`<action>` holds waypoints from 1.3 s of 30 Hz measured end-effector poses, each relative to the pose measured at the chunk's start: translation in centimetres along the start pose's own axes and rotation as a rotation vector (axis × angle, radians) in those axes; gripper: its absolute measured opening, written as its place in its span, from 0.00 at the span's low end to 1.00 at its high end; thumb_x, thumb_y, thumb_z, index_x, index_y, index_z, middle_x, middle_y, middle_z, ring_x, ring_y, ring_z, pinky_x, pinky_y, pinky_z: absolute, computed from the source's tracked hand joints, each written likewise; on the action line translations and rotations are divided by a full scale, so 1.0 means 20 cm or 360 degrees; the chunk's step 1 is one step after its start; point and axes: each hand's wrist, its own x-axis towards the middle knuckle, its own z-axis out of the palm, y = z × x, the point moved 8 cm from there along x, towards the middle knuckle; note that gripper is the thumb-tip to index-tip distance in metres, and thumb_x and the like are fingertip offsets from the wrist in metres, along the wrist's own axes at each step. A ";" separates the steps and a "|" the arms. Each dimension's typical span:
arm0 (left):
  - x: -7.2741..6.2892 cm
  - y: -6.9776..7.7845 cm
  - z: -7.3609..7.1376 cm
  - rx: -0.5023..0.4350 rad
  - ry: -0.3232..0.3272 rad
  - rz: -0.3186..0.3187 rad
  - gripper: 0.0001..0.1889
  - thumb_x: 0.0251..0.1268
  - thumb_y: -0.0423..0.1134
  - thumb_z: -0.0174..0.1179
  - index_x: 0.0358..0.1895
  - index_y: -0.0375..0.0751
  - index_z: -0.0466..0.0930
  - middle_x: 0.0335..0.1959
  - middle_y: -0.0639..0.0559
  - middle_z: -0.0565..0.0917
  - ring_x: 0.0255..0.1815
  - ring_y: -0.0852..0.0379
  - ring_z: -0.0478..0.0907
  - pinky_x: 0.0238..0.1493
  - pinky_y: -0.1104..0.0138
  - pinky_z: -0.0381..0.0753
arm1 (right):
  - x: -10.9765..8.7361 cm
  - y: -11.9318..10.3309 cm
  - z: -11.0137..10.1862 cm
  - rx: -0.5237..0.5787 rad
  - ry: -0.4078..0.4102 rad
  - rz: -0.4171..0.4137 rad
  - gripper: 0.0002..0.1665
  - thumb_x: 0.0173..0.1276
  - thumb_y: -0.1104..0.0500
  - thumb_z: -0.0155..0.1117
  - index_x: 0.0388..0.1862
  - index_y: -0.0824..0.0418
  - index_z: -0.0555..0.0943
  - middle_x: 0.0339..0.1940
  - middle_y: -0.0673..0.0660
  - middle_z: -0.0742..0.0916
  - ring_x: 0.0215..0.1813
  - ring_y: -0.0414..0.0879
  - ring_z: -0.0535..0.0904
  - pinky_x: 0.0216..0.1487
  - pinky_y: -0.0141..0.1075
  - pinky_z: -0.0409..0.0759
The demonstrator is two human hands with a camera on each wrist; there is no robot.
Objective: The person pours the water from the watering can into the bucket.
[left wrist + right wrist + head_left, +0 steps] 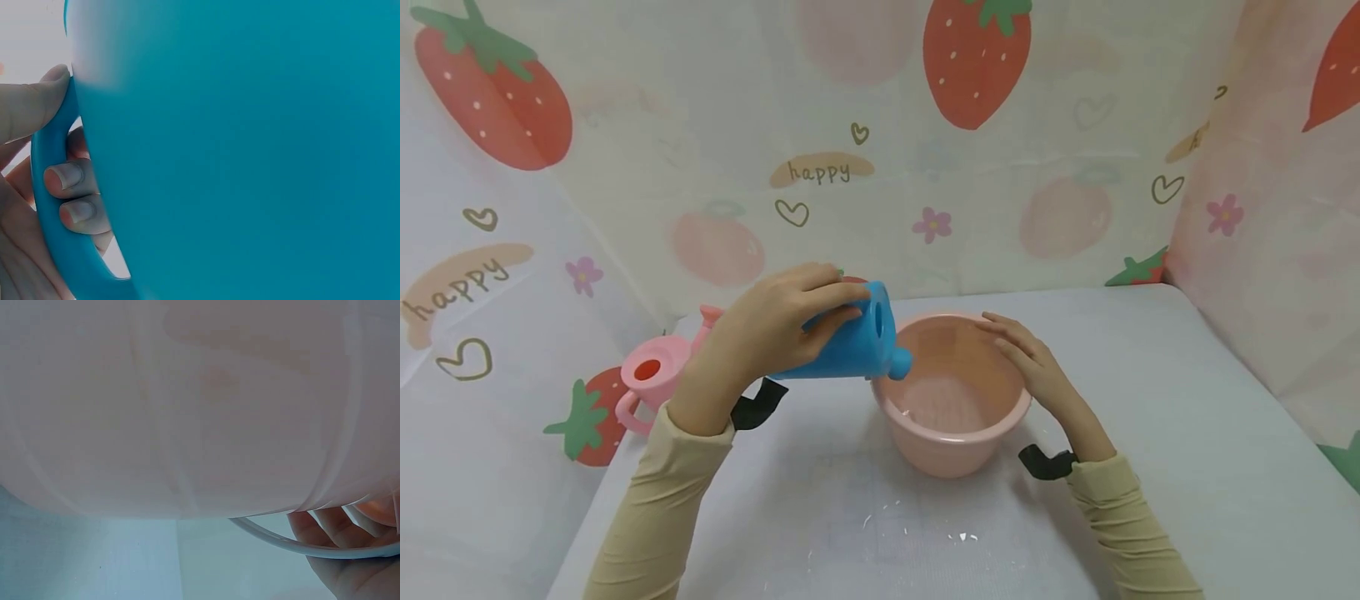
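My left hand grips a blue watering can, tilted over the left rim of a pink basin. In the left wrist view, the fingers curl through the can's handle while the thumb lies on top. The can's round opening and short knobbed spout face the basin. At the basin's right side, my right hand holds the rim, its fingers reaching over the edge. The right wrist view is mostly filled by the basin's wall; part of the right hand shows at the rim.
A pink watering can stands at the left edge of the white table, partly behind my left forearm. Small wet-looking shiny specks lie on the table in front of the basin. Strawberry-printed cloth encloses the back and sides.
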 end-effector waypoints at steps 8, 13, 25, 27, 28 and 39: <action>-0.08 -0.03 -0.04 -0.0040 0.0072 -0.0006 0.12 0.53 0.31 0.65 0.43 0.40 0.82 0.28 0.50 0.76 0.29 0.59 0.71 0.33 0.68 0.77 | 0.00 0.00 0.00 -0.0001 0.0006 0.0008 0.21 0.75 0.57 0.44 0.63 0.59 0.70 0.70 0.57 0.66 0.73 0.54 0.53 0.69 0.57 0.52; -0.11 -0.03 -0.05 -0.0051 0.0095 0.0002 0.14 0.51 0.29 0.66 0.44 0.39 0.81 0.29 0.49 0.77 0.29 0.60 0.71 0.32 0.68 0.78 | 0.00 0.00 0.00 0.0013 0.0007 0.0020 0.21 0.75 0.56 0.44 0.63 0.59 0.71 0.70 0.56 0.66 0.73 0.53 0.53 0.69 0.57 0.51; -0.11 -0.03 -0.07 -0.0054 0.0087 -0.0023 0.14 0.52 0.29 0.66 0.45 0.39 0.82 0.31 0.49 0.78 0.31 0.61 0.73 0.34 0.68 0.79 | 0.00 -0.01 0.00 0.0022 0.0002 0.0005 0.21 0.74 0.59 0.44 0.63 0.60 0.70 0.70 0.56 0.66 0.74 0.54 0.53 0.69 0.57 0.51; -0.11 -0.03 -0.07 -0.0057 0.0091 -0.0025 0.15 0.52 0.29 0.66 0.45 0.39 0.81 0.31 0.50 0.79 0.31 0.61 0.73 0.34 0.68 0.79 | 0.00 -0.01 0.00 0.0017 0.0002 0.0001 0.21 0.74 0.59 0.44 0.63 0.60 0.71 0.70 0.56 0.66 0.73 0.54 0.53 0.69 0.57 0.51; -0.11 -0.03 -0.07 -0.0059 0.0094 -0.0025 0.15 0.52 0.29 0.66 0.45 0.39 0.81 0.31 0.50 0.79 0.31 0.61 0.73 0.34 0.68 0.79 | 0.00 -0.01 0.00 0.0012 0.0002 0.0001 0.21 0.74 0.59 0.44 0.63 0.60 0.70 0.70 0.56 0.66 0.73 0.54 0.53 0.69 0.57 0.51; -0.16 -0.04 -0.11 -0.0073 0.0142 -0.0069 0.17 0.51 0.31 0.67 0.47 0.42 0.81 0.30 0.50 0.77 0.29 0.60 0.74 0.33 0.68 0.79 | 0.00 0.00 0.00 -0.0006 -0.0003 0.0037 0.22 0.75 0.55 0.44 0.64 0.57 0.70 0.71 0.56 0.65 0.73 0.53 0.53 0.69 0.58 0.51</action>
